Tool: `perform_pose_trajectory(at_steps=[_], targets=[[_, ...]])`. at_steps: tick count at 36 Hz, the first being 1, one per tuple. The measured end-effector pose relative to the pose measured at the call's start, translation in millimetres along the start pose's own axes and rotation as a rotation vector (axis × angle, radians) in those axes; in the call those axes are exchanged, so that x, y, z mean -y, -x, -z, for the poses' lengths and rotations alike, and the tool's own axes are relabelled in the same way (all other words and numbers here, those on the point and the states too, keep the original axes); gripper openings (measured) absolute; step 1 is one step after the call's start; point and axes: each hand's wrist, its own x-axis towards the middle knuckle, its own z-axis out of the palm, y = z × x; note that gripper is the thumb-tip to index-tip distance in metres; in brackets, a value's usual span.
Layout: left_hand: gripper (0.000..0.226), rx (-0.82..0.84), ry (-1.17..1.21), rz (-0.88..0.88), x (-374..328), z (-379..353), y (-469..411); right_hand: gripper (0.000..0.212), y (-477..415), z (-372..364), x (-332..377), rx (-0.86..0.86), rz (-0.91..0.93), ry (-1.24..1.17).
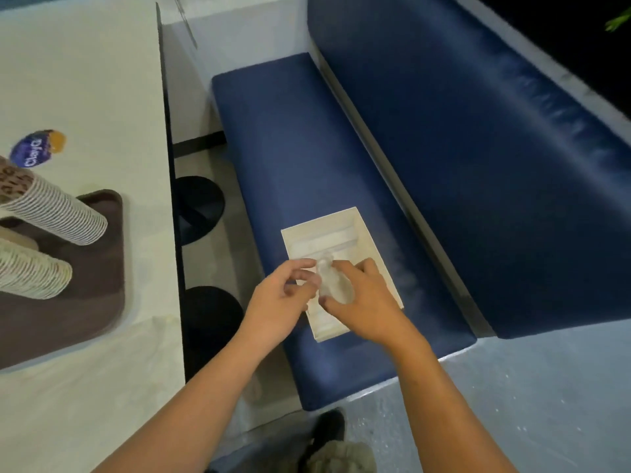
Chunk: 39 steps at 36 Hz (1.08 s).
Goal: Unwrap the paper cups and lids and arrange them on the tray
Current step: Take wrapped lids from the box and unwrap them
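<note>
Over a white box [345,230], crumpled clear wrap [333,285], gripped by left hand [276,302] and right hand [365,298]

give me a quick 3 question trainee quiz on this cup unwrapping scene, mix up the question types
1. True or false: the white box sits on the blue bench seat.
2. What do the left hand and right hand hold between them?
A. a paper cup
B. clear plastic wrap
C. a lid
3. Fill in: the two stacks of paper cups rest on the brown ____ on the table.

Key: 1 true; 2 B; 3 tray
</note>
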Motion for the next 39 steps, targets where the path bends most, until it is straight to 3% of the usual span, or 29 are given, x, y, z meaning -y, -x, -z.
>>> perform_pose_trajectory(at_steps=[5, 9, 14, 18, 23, 25, 27, 33, 39], targets=[[0.026, -0.106, -0.087, -0.116, -29.7, 41.8, 48.4, 0.049, 38.3, 2.4, 61.3, 0.04, 0.1, -0.093], [0.026, -0.158, -0.121, -0.173, -40.8, 81.6, 88.5, 0.025, 64.1, 0.0, 109.1, 0.141, 0.165, -0.201], [0.027, -0.226, -0.245, -0.37, -36.9, 140.9, 130.1, 0.016, 87.0, -20.4, 165.9, 0.31, 0.149, -0.356], [0.018, -0.327, -0.435, -0.499, -15.9, 194.4, 163.2, 0.023, 99.2, -61.8, 210.0, 0.393, 0.155, -0.322], [0.017, -0.413, -0.516, -0.499, 19.0, 258.6, 192.6, 0.035, 109.7, -124.0, 267.5, 0.391, 0.248, -0.172], [0.022, -0.417, -0.504, -0.532, 35.3, 295.0, 207.7, 0.026, 114.8, -156.4, 296.3, 0.385, 0.277, -0.149], [0.027, -0.428, -0.486, -0.55, 45.2, 322.7, 217.1, 0.017, 118.7, -177.7, 317.1, 0.395, 0.265, -0.186], [0.021, -0.528, -0.398, -0.526, 77.3, 423.2, 253.7, 0.025, 130.3, -256.1, 395.5, 0.435, 0.212, -0.309], [0.014, -0.369, -0.226, -0.304, 85.6, 491.4, 279.6, 0.025, 125.9, -293.7, 440.0, 0.52, 0.184, -0.366]])
